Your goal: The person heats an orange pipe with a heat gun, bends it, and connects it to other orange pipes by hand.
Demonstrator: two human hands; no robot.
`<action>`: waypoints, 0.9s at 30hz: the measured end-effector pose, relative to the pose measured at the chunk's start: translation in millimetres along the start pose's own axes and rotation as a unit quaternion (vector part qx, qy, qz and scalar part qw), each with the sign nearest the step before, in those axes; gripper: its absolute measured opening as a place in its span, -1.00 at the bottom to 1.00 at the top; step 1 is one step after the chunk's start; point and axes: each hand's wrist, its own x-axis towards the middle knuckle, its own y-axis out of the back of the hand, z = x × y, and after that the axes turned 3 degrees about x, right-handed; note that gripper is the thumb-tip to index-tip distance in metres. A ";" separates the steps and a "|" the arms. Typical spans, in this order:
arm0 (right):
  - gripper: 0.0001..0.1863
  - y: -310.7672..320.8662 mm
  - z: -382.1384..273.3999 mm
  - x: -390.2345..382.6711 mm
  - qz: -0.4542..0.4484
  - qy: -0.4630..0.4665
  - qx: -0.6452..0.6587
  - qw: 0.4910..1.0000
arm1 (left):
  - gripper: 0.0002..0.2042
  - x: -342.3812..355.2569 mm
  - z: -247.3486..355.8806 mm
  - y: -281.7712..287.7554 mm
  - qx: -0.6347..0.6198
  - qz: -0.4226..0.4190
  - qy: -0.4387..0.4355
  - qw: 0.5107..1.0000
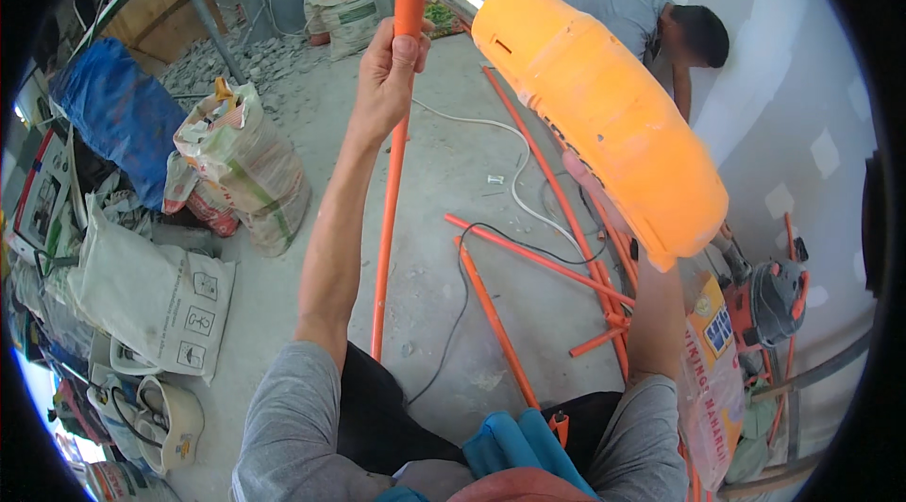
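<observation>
To my right, a yellow-and-pale sack (710, 387) bears tall red capitals down its side below a blue panel. On my left, a white sack (142, 280) shows three boxed pictograms beside small print. Dark characters edging my orange heat gun (599, 115) are illegible.

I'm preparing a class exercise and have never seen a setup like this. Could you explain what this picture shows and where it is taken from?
There is no robot here: one person works with bare hands. The single picture comes from a wide fisheye camera worn on the head, looking down, so straight edges bend near its rim. The left hand grips a long, thin orange pipe near its wider upper end. The right hand holds a bulky orange-yellow tool with a silver metal nozzle, its nozzle close to that end. On the grey concrete floor lie loose orange pipes. Another person in a grey shirt bends over behind the tool.
</observation>
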 end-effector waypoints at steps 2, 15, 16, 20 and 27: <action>-0.53 -7.3 -1.6 0.4 -0.012 -0.003 -0.017 1.000 | -0.61 -1.4 -3.4 10.4 -0.039 0.007 0.002 0.999; -0.55 11.7 -33.5 11.9 0.006 -0.012 0.019 1.000 | -0.55 -5.9 6.1 -4.4 -0.032 -0.010 0.036 0.999; -0.55 13.3 -36.1 12.9 0.010 -0.007 0.025 1.000 | -0.55 -6.0 8.0 -4.8 -0.035 -0.022 0.043 0.998; -0.58 15.2 -29.8 14.0 0.048 0.042 0.066 0.996 | -0.57 -8.3 17.6 -11.5 -0.022 -0.026 0.071 0.997; -0.57 21.6 -21.2 7.2 0.042 0.060 0.043 0.996 | -0.58 -8.9 22.1 -11.5 -0.044 -0.041 0.090 0.994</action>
